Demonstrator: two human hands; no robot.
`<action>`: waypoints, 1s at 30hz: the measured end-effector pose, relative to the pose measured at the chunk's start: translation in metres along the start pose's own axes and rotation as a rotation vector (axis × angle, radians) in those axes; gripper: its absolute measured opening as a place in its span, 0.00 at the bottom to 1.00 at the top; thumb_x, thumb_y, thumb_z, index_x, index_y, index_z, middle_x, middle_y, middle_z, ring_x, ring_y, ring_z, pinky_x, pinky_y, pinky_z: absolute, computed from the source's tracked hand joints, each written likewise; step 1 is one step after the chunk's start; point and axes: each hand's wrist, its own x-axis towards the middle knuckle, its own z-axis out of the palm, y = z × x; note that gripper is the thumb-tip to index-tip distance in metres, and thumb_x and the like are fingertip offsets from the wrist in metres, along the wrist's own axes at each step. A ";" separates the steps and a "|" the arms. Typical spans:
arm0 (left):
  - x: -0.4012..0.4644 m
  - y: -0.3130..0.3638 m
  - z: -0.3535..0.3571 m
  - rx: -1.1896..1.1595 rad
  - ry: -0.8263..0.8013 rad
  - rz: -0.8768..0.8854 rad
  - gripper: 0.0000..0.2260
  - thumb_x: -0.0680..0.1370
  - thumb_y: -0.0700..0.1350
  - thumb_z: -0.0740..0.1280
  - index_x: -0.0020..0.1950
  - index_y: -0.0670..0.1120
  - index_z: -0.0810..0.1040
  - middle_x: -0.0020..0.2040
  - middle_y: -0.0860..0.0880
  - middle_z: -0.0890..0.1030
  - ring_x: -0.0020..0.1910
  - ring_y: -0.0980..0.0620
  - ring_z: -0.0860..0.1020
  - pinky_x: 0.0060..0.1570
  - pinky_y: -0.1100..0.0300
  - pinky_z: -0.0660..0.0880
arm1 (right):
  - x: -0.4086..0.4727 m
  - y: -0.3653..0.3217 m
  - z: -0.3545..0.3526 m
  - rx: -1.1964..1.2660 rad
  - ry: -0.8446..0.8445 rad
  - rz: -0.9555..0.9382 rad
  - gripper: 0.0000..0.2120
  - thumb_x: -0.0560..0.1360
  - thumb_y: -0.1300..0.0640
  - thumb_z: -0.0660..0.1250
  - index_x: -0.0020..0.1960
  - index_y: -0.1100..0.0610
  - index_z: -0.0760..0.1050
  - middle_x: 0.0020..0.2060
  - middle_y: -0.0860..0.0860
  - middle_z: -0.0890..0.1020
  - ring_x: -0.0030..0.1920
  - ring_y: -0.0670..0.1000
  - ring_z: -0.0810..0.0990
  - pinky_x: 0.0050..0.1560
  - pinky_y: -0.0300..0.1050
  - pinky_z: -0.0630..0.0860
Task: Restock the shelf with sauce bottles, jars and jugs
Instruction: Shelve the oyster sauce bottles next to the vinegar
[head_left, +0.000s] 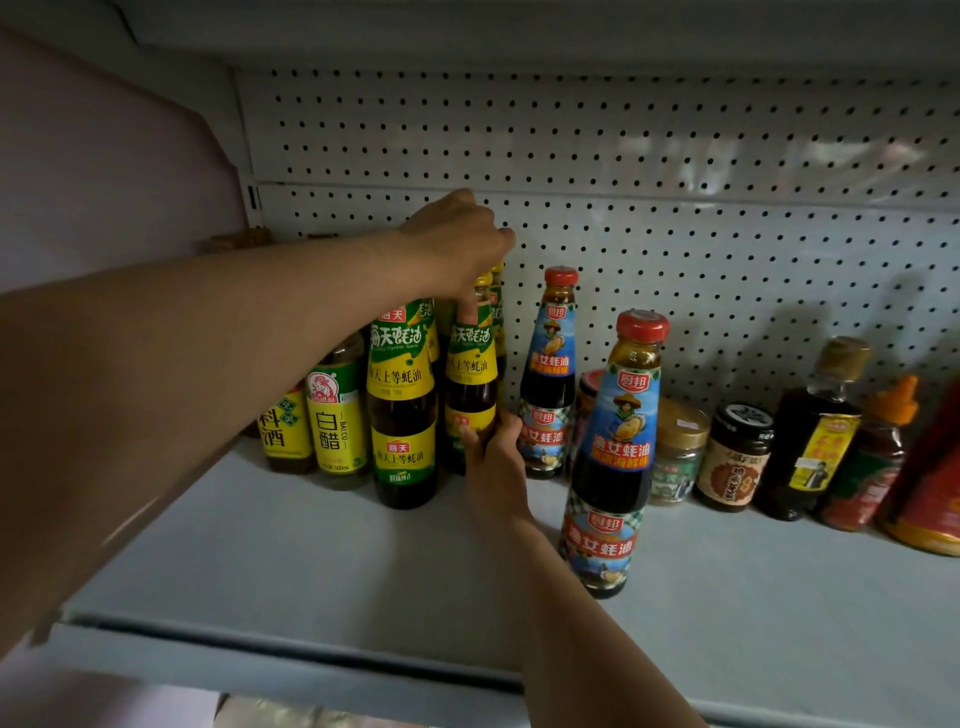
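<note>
- While it stands upright on the grey shelf (322, 551), a yellow-and-green-labelled oyster sauce bottle (471, 384) is gripped at two places: its neck is pinched from above by the left hand (457, 241), and its base is clasped by the curled fingers (470, 434) of the right hand (493, 467).
- It is set in the second row, just behind and to the right of a matching front oyster sauce bottle (402, 415); more of the same kind are seen behind it.
- At the left, a white vinegar bottle (336, 421) and a cooking wine bottle (284, 431) are lined up.
- To the right, two red-capped, blue-labelled oyster sauce bottles (615, 457) are placed, one nearer the edge.
- Further right, small jars (732, 457) and a dark square bottle (815, 431) are ranged before the pegboard back panel (675, 156).
</note>
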 end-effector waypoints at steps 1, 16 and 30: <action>0.001 0.000 -0.001 0.008 -0.004 0.001 0.33 0.63 0.62 0.78 0.58 0.45 0.72 0.53 0.45 0.77 0.58 0.43 0.70 0.49 0.52 0.71 | 0.001 0.000 0.001 -0.032 -0.012 -0.001 0.19 0.80 0.51 0.67 0.63 0.63 0.70 0.59 0.57 0.80 0.60 0.55 0.79 0.56 0.44 0.74; 0.022 -0.004 0.011 -0.024 -0.025 -0.022 0.32 0.63 0.59 0.79 0.58 0.44 0.73 0.40 0.50 0.68 0.49 0.48 0.64 0.43 0.55 0.65 | 0.020 0.004 0.006 -0.008 -0.121 0.065 0.22 0.82 0.47 0.61 0.69 0.60 0.63 0.66 0.59 0.78 0.65 0.59 0.78 0.62 0.55 0.76; 0.030 -0.004 0.007 -0.008 -0.073 -0.007 0.32 0.63 0.60 0.79 0.57 0.45 0.72 0.43 0.51 0.68 0.54 0.46 0.69 0.47 0.55 0.68 | 0.022 0.006 0.004 0.012 -0.126 0.078 0.22 0.83 0.48 0.61 0.72 0.58 0.62 0.67 0.58 0.77 0.67 0.58 0.77 0.64 0.53 0.75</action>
